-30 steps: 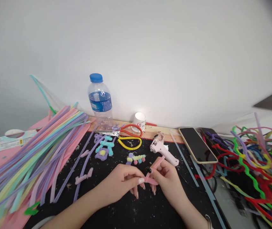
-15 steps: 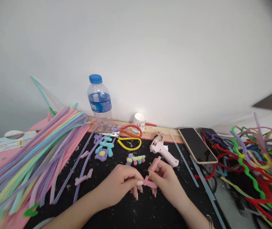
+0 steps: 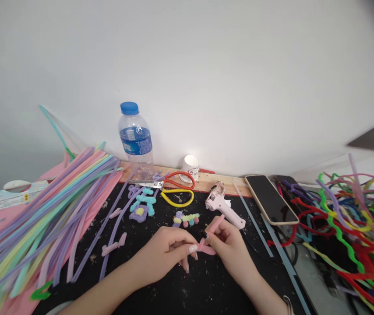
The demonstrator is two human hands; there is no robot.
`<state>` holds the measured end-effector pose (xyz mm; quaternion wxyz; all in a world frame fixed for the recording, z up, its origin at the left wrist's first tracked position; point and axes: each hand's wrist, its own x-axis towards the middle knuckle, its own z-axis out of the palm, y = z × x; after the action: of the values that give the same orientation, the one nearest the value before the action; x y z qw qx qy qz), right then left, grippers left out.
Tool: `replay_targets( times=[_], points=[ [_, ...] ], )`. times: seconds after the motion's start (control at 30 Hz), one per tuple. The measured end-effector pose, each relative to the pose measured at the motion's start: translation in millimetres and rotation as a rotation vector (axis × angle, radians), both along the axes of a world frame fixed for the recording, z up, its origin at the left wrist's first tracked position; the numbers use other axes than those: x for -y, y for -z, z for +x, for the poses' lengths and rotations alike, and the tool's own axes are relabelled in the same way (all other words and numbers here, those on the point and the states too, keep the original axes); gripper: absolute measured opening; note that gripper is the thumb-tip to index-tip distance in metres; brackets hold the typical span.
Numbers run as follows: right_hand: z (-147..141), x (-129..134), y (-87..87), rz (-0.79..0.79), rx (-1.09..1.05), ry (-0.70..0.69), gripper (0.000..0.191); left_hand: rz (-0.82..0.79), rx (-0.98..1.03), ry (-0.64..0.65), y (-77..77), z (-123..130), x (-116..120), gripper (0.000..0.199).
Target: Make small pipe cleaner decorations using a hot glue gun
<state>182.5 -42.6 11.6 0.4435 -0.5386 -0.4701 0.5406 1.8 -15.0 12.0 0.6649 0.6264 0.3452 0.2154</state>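
Observation:
A bent pink fuzzy strip (image 3: 207, 250) is held between my two hands over the black mat. My left hand (image 3: 170, 251) pinches its left end with thumb and fingertips. The fingers of my right hand (image 3: 228, 247) are closed on its right part, and one end of the strip sticks up above them. Just beyond my hands lie a small multicoloured fuzzy piece (image 3: 187, 218) and a pale pink glue gun (image 3: 224, 208). Scissors (image 3: 177, 188) with one red and one yellow handle lie farther back, near a purple and turquoise fuzzy figure (image 3: 142, 208).
Long pastel strips (image 3: 58, 214) cover the left side. A bottle (image 3: 136, 140) and a white cup (image 3: 191, 167) stand by the wall. To the right are a phone (image 3: 272, 199), translucent sticks (image 3: 254, 221) and a tangle of coloured stems (image 3: 354, 227).
The right fingers have shifted slightly around the pink strip, and their lower fingertips are now tucked out of view. The left hand keeps its pinch.

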Motion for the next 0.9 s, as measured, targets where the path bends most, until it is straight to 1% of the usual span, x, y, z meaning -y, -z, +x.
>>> replay_targets(
  times=[0.1, 0.2, 0.4, 0.5, 0.57, 0.67, 0.73, 0.8, 0.9],
  points=[
    [1.2, 0.6, 1.0, 0.083, 0.057, 0.057, 0.024, -0.003, -0.002, -0.021, 2.4, -0.4, -0.4, 0.033],
    [2.4, 1.0, 2.5, 0.183, 0.109, 0.102, 0.021, -0.078, 0.019, -0.059, 5.5, -0.1, -1.1, 0.040],
    [4.3, 2.1, 1.8, 0.303, 0.218, 0.137, 0.012, -0.176, 0.051, -0.132, 6.6, 1.5, -4.7, 0.034],
    [3.9, 4.1, 0.2, 0.348, 0.283, 0.097, 0.010, -0.192, 0.052, -0.149, 6.8, 1.6, -5.8, 0.028],
    [3.2, 5.5, -0.4, 0.369, 0.308, 0.062, 0.011, -0.170, 0.058, -0.155, 7.6, 1.3, -5.9, 0.023],
    [1.9, 6.8, -0.7, 0.369, 0.297, 0.049, 0.011, -0.078, 0.056, -0.160, 8.6, 0.6, -5.6, 0.017],
    [0.5, 6.8, -1.0, 0.329, 0.259, 0.074, 0.010, -0.050, 0.043, -0.154, 8.4, 0.7, -5.5, 0.018],
    [-1.7, 6.3, -1.6, 0.262, 0.175, 0.116, 0.008, -0.089, 0.043, -0.148, 7.9, 1.2, -5.6, 0.019],
    [-6.1, 5.1, -2.1, 0.169, 0.012, 0.160, 0.011, -0.169, 0.078, -0.156, 7.7, 2.2, -5.6, 0.021]
  ],
)
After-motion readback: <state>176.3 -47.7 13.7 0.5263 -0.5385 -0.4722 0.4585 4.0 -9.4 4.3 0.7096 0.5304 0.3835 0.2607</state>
